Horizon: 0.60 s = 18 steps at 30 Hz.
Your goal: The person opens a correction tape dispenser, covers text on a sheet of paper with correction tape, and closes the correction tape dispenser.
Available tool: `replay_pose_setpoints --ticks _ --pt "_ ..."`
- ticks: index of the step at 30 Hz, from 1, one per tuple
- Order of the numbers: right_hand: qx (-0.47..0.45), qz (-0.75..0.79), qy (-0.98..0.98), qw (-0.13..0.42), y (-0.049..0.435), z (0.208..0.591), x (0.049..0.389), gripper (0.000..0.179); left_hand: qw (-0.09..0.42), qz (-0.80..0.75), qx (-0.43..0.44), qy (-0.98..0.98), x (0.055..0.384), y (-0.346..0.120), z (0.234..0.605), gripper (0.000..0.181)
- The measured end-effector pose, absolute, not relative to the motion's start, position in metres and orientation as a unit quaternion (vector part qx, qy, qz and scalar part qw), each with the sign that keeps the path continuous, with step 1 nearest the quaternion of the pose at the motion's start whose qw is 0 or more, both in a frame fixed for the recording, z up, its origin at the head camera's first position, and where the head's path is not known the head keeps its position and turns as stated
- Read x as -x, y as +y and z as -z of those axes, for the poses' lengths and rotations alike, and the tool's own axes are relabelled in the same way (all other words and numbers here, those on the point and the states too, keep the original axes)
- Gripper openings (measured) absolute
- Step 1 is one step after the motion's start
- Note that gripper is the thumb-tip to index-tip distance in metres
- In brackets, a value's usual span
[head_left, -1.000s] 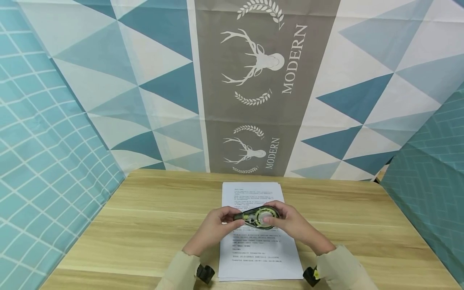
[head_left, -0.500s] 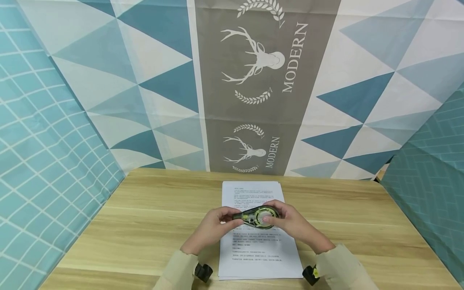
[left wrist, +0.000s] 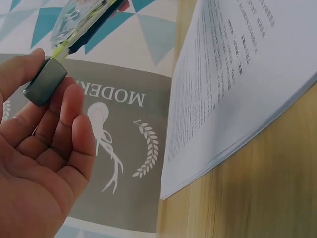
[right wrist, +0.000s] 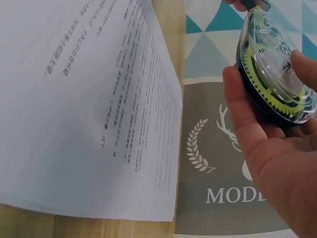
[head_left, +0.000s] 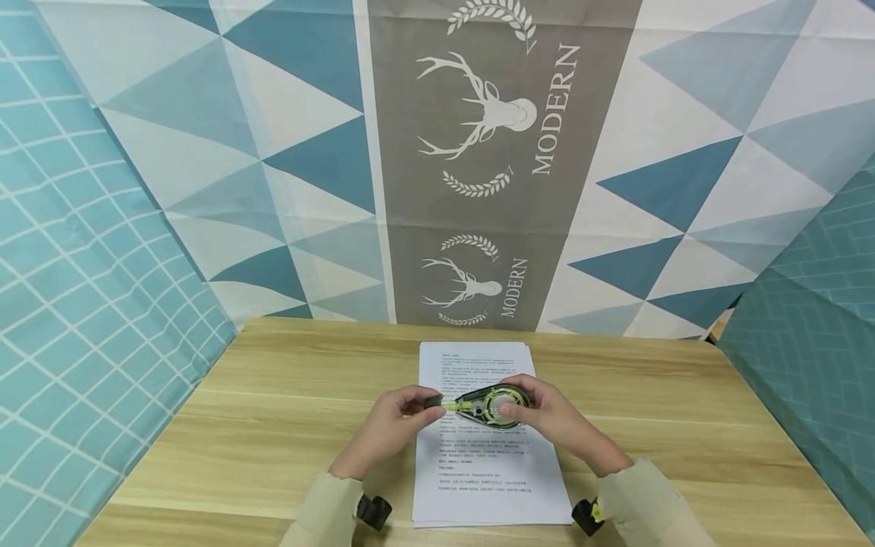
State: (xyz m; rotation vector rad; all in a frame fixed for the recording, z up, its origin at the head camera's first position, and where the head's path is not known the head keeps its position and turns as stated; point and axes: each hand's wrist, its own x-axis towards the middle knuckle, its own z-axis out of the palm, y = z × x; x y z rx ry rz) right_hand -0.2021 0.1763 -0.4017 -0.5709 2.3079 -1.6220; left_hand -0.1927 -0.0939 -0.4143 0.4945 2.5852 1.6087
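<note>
A correction tape (head_left: pixel 494 406) with a clear body and yellow-green gears is held above the printed sheets by my right hand (head_left: pixel 557 422), thumb on its upper face. Its gear wheel (right wrist: pixel 270 94) shows in the right wrist view. My left hand (head_left: pixel 396 422) pinches the dark cap (left wrist: pixel 46 82) between thumb and fingers. The cap sits just off the tip, where a yellow-green neck (head_left: pixel 450 406) shows between cap and body. Whether the tip is fully out of the cap I cannot tell.
A stack of printed paper (head_left: pixel 488 501) lies on the wooden table (head_left: pixel 287 433), under the hands. Behind the table hangs a patterned cloth (head_left: pixel 472 152) with deer heads. Teal cloths hang at both sides.
My left hand has moved left with the cap, which has slid off the correction tape's body and bared the yellow-green neck. The right hand stays nearly in place.
</note>
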Motion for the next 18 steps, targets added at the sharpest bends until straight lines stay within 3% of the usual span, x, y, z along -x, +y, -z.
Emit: replay_pose_setpoints --ticks 18 --pt "0.181 0.555 0.801 0.133 0.183 0.407 0.201 0.047 0.025 -0.52 -0.095 0.849 0.194 -0.14 0.419 0.039"
